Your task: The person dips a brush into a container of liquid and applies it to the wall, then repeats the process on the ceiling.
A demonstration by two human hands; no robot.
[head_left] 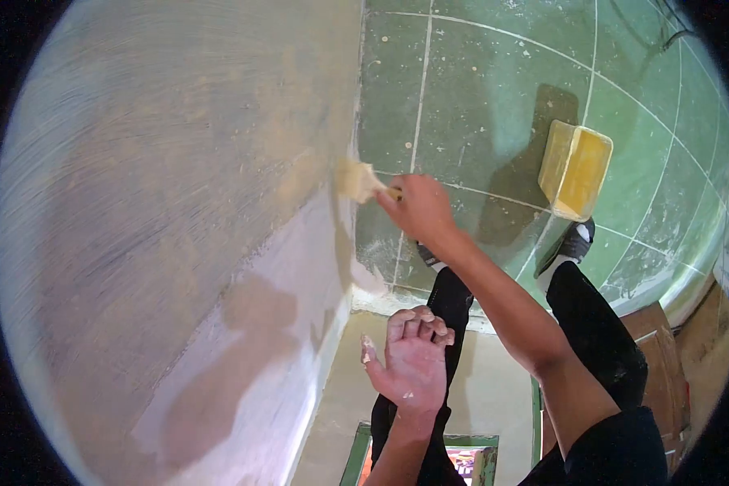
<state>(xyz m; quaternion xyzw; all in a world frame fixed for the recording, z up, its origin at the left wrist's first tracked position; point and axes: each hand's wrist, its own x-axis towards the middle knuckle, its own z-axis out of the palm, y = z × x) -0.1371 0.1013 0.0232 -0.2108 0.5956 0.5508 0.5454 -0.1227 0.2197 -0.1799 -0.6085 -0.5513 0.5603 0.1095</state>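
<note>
My right hand (423, 207) grips a paintbrush (355, 181) by its handle. Its pale, paint-loaded bristles touch the wall (178, 162) near the edge where it meets the floor. Yellowish-tan coating streaks much of that wall, while a lower strip (292, 259) looks paler and whitish. Below the brush, my left hand (413, 356) is held palm up with nothing in it. Its fingers are apart and slightly bent, with whitish residue on the palm and thumb.
A rectangular tub (581, 172) with yellow paint inside stands on the green tiled floor (478, 97), close to my right foot (577, 239). Pale spots and splatter mark the tiles. A dark cable (679, 37) lies at the upper right. Brown wooden panels (660, 364) appear at the lower right.
</note>
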